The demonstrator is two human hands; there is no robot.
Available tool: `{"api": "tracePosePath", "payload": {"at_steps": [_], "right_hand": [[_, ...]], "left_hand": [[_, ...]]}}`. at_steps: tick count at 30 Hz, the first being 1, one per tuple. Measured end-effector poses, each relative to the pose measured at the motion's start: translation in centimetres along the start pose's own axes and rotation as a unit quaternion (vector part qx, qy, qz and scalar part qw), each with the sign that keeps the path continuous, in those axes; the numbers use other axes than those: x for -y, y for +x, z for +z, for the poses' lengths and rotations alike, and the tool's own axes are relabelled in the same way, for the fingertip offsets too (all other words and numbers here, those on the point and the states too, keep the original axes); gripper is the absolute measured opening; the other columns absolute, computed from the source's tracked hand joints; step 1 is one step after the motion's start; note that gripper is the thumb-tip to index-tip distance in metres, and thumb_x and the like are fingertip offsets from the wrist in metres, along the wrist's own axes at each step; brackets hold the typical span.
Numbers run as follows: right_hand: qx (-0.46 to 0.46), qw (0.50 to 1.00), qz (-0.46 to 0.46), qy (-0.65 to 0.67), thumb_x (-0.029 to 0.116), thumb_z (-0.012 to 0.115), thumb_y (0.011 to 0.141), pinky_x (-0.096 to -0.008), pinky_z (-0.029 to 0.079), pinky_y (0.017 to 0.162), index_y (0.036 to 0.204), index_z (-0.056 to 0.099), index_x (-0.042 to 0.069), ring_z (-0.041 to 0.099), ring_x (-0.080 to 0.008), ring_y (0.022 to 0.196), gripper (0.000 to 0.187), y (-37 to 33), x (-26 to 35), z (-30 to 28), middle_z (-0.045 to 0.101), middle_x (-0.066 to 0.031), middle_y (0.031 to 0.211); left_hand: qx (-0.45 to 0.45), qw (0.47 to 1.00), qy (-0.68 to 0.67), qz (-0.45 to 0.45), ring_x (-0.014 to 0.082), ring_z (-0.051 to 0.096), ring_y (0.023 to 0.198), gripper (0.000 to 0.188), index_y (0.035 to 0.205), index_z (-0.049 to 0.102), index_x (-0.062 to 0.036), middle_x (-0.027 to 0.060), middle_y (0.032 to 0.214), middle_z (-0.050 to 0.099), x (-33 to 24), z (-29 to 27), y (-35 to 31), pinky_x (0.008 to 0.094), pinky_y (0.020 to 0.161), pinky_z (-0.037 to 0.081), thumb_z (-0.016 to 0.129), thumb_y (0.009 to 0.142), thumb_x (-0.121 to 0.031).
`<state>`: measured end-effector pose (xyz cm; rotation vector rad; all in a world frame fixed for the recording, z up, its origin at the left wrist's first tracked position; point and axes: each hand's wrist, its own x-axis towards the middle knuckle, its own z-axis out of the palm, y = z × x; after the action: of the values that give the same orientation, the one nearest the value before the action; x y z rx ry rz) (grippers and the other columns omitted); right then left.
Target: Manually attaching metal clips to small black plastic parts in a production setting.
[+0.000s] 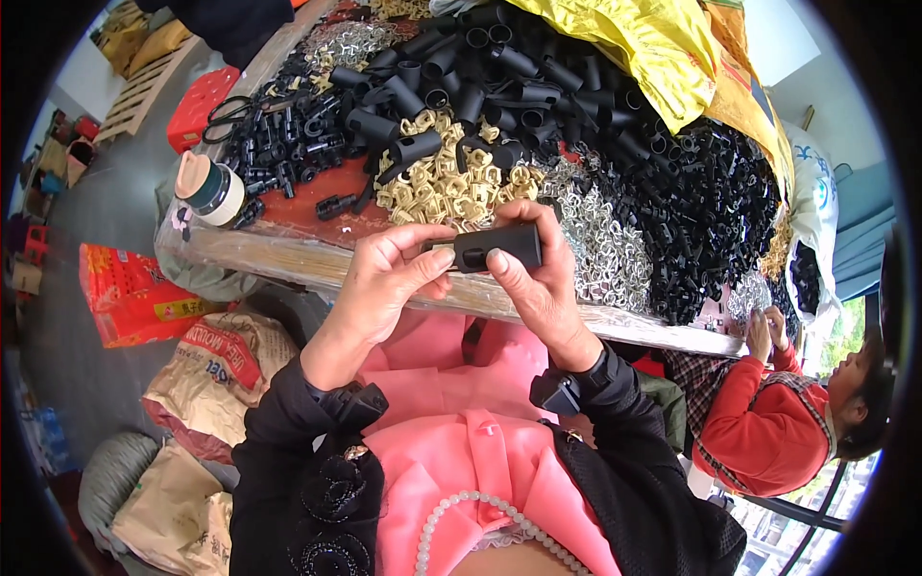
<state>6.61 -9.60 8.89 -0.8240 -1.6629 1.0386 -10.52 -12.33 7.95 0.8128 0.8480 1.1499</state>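
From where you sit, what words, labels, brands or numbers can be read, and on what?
I won't copy wording, but print stands here:
Brown paper sack: large lettering, clear enough to read.
Red bag: lettering on a yellow strip, small.
White sack: blue print, too blurred.
Black tube in the right hand: none visible.

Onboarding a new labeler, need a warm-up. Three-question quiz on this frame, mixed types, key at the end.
1. Multiple choice: what colour are the small clips heaped just beyond the black slotted tube? A) blue B) tan C) red
2. True or false: the pink-lidded bottle is at the right end of the table.
3. Short answer: which hand grips the right-hand end of the black slotted tube?

Key:
1. B
2. False; the pink-lidded bottle stands at the left end of the table.
3. The right hand.
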Motion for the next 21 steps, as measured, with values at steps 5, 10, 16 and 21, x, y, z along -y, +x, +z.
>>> {"api": "tracePosePath", "payload": {"at_steps": [5, 10, 16, 21], "right_hand": [[0.044, 0.989, 0.109, 0.094, 0.025, 0.061, 0.077, -0.023, 0.039, 0.066, 0.101, 0.039, 0.001, 0.045, -0.0106, 0.077, 0.04, -1.0, -1.4, 0.4, 0.048, -0.0065, 0.085], [0.047, 0.987, 0.121, 0.095, 0.027, 0.058, 0.079, -0.0255, 0.038, 0.071, 0.103, 0.038, 0.0, 0.045, -0.0127, 0.08, 0.042, -0.2, -2.4, 1.1, 0.048, -0.0078, 0.086], [0.136, 0.973, 0.132, 0.135, 0.028, 0.06, 0.075, -0.0275, 0.036, 0.079, 0.111, 0.04, -0.003, 0.047, -0.016, 0.089, 0.051, -0.2, -1.2, -0.9, 0.05, -0.0108, 0.095], [0.215, 0.958, 0.135, 0.137, 0.034, 0.065, 0.064, -0.0309, 0.036, 0.085, 0.118, 0.039, -0.003, 0.048, -0.019, 0.097, 0.07, 0.6, -0.6, -3.8, 0.048, -0.0132, 0.109]], "left_hand": [[0.001, 0.999, 0.032, -0.009, 0.0102, 0.057, 0.064, 0.032, 0.105, 0.05, 0.0036, 0.0081, 0.081, 0.059, 0.0, 0.0, 0.0, 0.0188, 0.056, 0.047, 0.057, 0.079, -0.014], [-0.021, 0.998, 0.057, -0.005, 0.0112, 0.058, 0.066, 0.033, 0.106, 0.05, 0.0042, 0.0091, 0.084, 0.059, 0.0, -0.3, 0.7, 0.0192, 0.058, 0.047, 0.056, 0.08, -0.014], [0.0, 0.995, 0.097, -0.023, 0.0115, 0.058, 0.065, 0.039, 0.113, 0.044, 0.0025, 0.0075, 0.083, 0.058, -0.4, -0.7, 0.7, 0.0191, 0.058, 0.047, 0.057, 0.079, -0.013], [0.055, 0.994, 0.084, -0.05, 0.0122, 0.058, 0.067, 0.052, 0.121, 0.033, -0.0005, 0.0068, 0.085, 0.056, -0.7, 0.3, 0.3, 0.0202, 0.059, 0.047, 0.059, 0.077, -0.012]]}}
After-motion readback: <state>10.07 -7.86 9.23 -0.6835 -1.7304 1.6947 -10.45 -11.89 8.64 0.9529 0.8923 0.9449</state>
